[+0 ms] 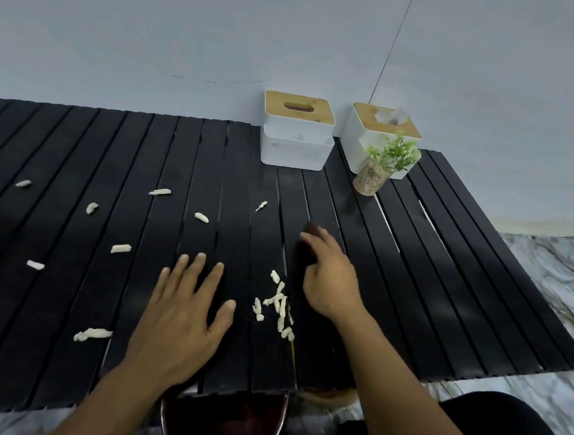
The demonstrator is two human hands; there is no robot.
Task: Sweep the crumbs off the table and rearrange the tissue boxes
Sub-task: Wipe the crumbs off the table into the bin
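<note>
The counter (77, 152) was a black slatted surface set against a pale wall. The left hand (182, 308) lay flat on the slats near the front edge, palm down, fingers spread wide, holding nothing. The right hand (328, 282) was closed around a dark object (310, 228), probably a small brush, though blur made its shape hard to confirm. A cluster of crumbs (278, 306) lay between the two hands, just beside the right hand. Loose crumbs (120, 248) were scattered over the left half of the counter, well apart from one another. Two white tissue boxes with wooden lids stood at the far edge: the left tissue box (297, 132) and the right tissue box (378, 135). A small potted plant (382, 166) stood in front of the right box. A dark round bin (225, 422) sat below the front edge.
</note>
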